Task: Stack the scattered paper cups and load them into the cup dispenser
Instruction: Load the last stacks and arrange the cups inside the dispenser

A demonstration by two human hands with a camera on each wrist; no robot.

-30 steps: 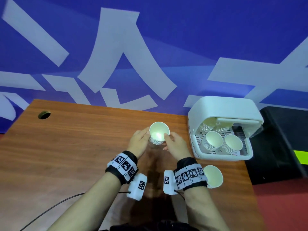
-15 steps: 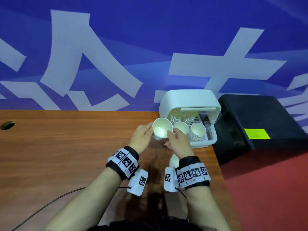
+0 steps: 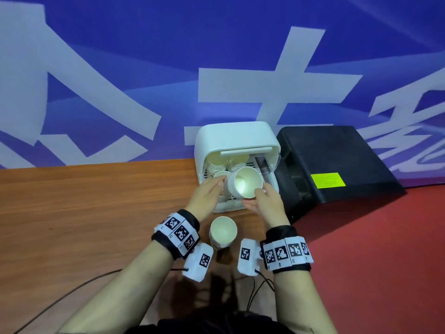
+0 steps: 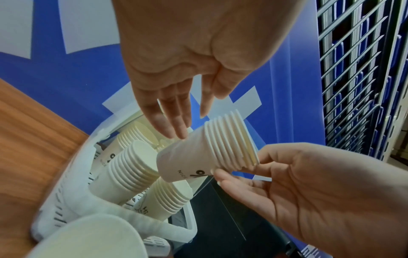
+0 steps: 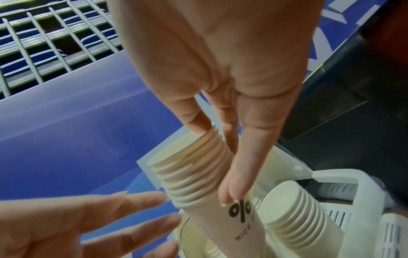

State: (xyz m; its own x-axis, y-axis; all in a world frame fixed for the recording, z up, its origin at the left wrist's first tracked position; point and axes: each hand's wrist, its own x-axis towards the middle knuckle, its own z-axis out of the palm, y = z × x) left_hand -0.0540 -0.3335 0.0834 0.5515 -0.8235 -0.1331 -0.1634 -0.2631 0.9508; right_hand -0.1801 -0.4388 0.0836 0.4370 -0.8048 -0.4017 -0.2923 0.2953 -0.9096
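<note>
A stack of white paper cups (image 3: pixel 244 185) hangs tilted, mouth toward me, over the open front of the white cup dispenser (image 3: pixel 237 136). My right hand (image 3: pixel 263 200) pinches the stack (image 5: pixel 205 176) between thumb and fingers near the rims. My left hand (image 3: pixel 207 192) is at the stack's left with straight fingers (image 4: pixel 174 125), whose tips reach the stack (image 4: pixel 207 150) near its base. Several stacks (image 4: pixel 130 167) lie inside the dispenser. A second short stack of cups (image 3: pixel 222 233) stands on the wooden table (image 3: pixel 96 213) between my wrists.
A black box (image 3: pixel 332 165) sits right beside the dispenser on its right. The table ends just right of my right wrist, with red floor (image 3: pixel 385 261) beyond. A blue banner wall stands behind. Cables (image 3: pixel 72 295) trail over the near table edge.
Both hands carried the stack rightward and away from me, up to the dispenser's opening. My left hand's hold loosened to straight fingers. The head view swung right.
</note>
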